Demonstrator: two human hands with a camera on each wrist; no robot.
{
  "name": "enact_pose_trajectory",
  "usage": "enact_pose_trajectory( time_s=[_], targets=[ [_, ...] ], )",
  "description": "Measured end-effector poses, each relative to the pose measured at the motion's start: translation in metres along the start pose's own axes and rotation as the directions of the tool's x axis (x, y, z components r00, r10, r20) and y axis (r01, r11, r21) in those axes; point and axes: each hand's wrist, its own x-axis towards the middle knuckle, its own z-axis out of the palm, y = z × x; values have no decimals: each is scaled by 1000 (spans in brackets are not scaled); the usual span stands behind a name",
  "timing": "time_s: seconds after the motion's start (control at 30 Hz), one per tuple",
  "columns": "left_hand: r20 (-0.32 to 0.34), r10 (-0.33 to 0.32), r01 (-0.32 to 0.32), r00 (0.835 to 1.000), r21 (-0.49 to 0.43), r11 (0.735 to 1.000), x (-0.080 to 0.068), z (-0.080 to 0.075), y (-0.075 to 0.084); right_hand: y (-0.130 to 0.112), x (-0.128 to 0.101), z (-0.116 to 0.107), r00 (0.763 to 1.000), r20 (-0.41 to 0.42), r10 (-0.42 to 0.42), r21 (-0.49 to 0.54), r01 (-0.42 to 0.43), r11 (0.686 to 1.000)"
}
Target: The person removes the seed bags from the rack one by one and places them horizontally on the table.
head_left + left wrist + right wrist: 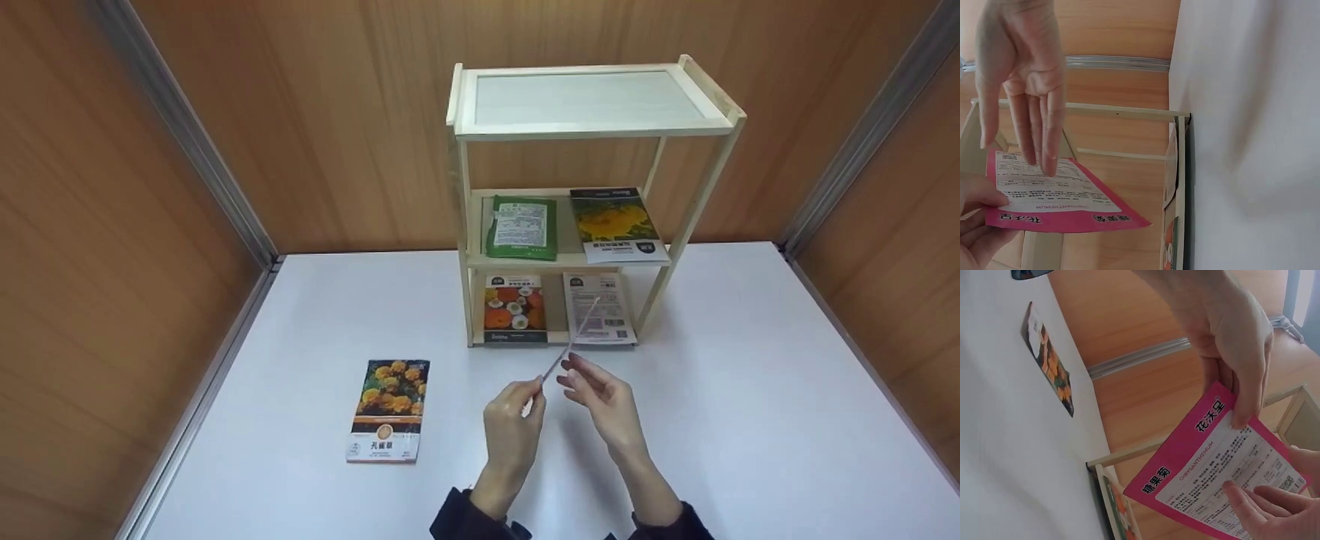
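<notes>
A pink seed packet (1190, 444) with a white printed panel and the word CHRYSANTHEMUM is in the air before the wooden shelf rack (585, 135). My left hand (514, 427) pinches it by one end between thumb and fingers; in the head view it is seen nearly edge-on. Beside it is my right hand (611, 412), fingers extended. In the right wrist view those fingers (1275, 509) lie over the printed side; whether they touch it I cannot tell. An orange-flowered seed packet (386, 412) lies on the white table, left of my hands.
On the rack's middle shelf lie a green packet (521, 229) and a yellow-flower packet (616, 223). The bottom shelf bears an orange-and-white flower packet (515, 309) and a white printed packet (600, 307), partly behind the held one. Wood-grain walls (337, 127) enclose the table.
</notes>
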Motion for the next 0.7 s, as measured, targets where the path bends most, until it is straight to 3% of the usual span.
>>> enact_pose_trajectory(
  time_s=[0.13, 0.37, 0.5, 0.7],
  targets=[
    [-16, 155, -151, 988, 138, 979, -8, 5, 0, 0, -4, 4, 999, -23, 30, 20, -30, 999],
    [-1, 349, -334, 937, 290, 897, -15, 10, -1, 6, -9, 5, 996, -68, 51, 67, -46, 997],
    [23, 402, -386, 915, 331, 861, -17, 12, 1, 6, -9, 5, 992, -115, 58, 98, -47, 994],
    [81, 392, -396, 916, 326, 858, -21, 15, 4, 12, -9, 3, 984, -171, 58, 98, -41, 994]
  ],
)
